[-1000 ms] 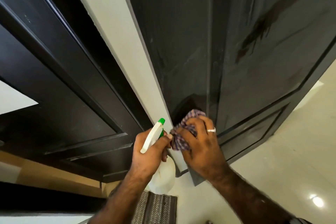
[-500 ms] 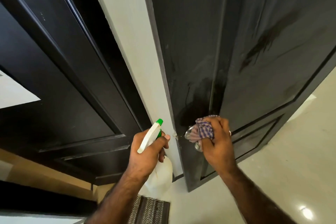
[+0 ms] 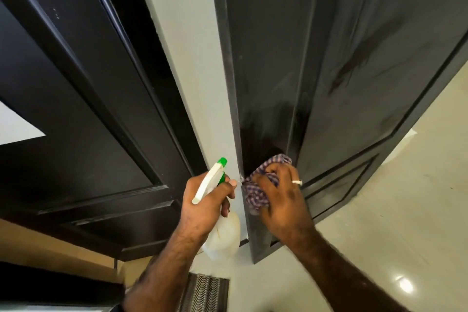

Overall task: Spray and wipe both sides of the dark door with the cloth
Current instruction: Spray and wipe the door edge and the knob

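I'm looking down at the dark door (image 3: 342, 63), standing ajar on the right with its near edge facing me. My right hand (image 3: 281, 200) presses the checked cloth (image 3: 258, 192) against that edge, fingers curled round the bunched fabric, a ring (image 3: 296, 181) on one finger. Whatever sits under the cloth is covered; I can't make it out. My left hand (image 3: 205, 205) grips the spray bottle (image 3: 222, 235) by the neck, just beside the cloth, white trigger and green nozzle poking up above the knuckles, and my fingers hide most of the head. Streaky smears show on the door panel higher up, hard to read. Pale wall (image 3: 184, 58) runs between the door and a second dark panelled door (image 3: 76, 109) on the left. A patterned mat (image 3: 202, 292) lies below, cut off by my forearm.
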Demonstrator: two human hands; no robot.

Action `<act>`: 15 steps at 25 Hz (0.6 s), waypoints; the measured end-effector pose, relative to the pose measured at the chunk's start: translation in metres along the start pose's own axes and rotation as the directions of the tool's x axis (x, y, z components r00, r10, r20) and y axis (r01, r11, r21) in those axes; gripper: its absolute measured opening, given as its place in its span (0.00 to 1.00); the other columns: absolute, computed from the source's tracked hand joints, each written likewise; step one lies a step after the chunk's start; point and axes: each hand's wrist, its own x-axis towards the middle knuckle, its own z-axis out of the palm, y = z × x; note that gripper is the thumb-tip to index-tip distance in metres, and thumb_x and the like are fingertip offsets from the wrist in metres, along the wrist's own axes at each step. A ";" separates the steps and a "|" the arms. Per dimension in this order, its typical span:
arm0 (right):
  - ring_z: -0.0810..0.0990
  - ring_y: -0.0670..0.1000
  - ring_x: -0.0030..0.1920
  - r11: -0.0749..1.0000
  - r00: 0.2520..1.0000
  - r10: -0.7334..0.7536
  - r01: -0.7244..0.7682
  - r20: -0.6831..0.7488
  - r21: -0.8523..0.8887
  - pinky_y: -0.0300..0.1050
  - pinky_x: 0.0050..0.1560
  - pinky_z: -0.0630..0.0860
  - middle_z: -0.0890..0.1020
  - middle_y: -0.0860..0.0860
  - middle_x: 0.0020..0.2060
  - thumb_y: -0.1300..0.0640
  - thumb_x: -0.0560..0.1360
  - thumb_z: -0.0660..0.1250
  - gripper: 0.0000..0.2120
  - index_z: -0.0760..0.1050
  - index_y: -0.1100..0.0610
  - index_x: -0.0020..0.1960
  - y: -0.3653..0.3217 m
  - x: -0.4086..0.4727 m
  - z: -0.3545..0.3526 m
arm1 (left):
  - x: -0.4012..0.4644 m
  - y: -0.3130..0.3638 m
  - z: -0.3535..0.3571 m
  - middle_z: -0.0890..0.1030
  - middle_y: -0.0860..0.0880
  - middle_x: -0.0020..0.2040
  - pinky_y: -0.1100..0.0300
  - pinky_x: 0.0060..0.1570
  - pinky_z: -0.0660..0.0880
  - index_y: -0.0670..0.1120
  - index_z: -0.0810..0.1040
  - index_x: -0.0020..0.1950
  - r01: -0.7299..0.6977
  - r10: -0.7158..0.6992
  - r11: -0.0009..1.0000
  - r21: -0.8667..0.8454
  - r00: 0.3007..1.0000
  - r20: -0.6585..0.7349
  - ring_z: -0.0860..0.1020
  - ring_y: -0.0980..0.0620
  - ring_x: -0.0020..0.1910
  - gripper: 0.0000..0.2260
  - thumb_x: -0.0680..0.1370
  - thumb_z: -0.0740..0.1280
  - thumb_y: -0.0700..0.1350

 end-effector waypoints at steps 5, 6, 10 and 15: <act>0.75 0.60 0.66 0.955 0.855 0.001 0.153 -0.518 0.254 0.49 0.64 0.80 0.73 0.62 0.66 0.57 0.72 0.71 0.23 0.77 0.59 0.67 -0.055 0.073 -0.070 | 0.008 0.001 -0.007 0.84 0.43 0.37 0.52 0.36 0.79 0.41 0.81 0.49 -0.078 0.077 0.997 0.012 0.994 0.076 0.75 0.45 0.27 0.02 0.79 0.72 0.39; 0.74 0.62 0.66 0.966 0.828 -0.044 0.177 -0.559 0.186 0.51 0.65 0.79 0.73 0.64 0.66 0.57 0.72 0.72 0.23 0.78 0.61 0.66 -0.059 0.083 -0.071 | 0.012 0.001 -0.010 0.84 0.42 0.37 0.51 0.36 0.78 0.40 0.81 0.47 -0.100 0.098 0.995 0.014 0.989 0.109 0.74 0.44 0.27 0.03 0.79 0.72 0.39; 0.69 0.65 0.74 0.994 0.973 0.058 -0.078 -0.225 -0.081 0.67 0.66 0.80 0.64 0.57 0.75 0.50 0.71 0.78 0.32 0.71 0.51 0.72 -0.028 0.024 0.004 | 0.028 -0.006 -0.033 0.83 0.42 0.37 0.54 0.33 0.78 0.39 0.82 0.48 -0.082 0.081 0.997 -0.001 0.979 0.188 0.75 0.46 0.26 0.05 0.79 0.74 0.40; 0.68 0.64 0.77 0.923 0.948 0.314 -0.318 -0.054 -0.215 0.66 0.71 0.77 0.68 0.59 0.78 0.42 0.71 0.77 0.41 0.68 0.55 0.79 -0.031 -0.020 0.027 | 0.040 -0.019 -0.051 0.83 0.41 0.37 0.59 0.33 0.80 0.41 0.83 0.47 -0.014 0.009 1.000 0.017 0.962 0.273 0.76 0.49 0.26 0.03 0.79 0.73 0.40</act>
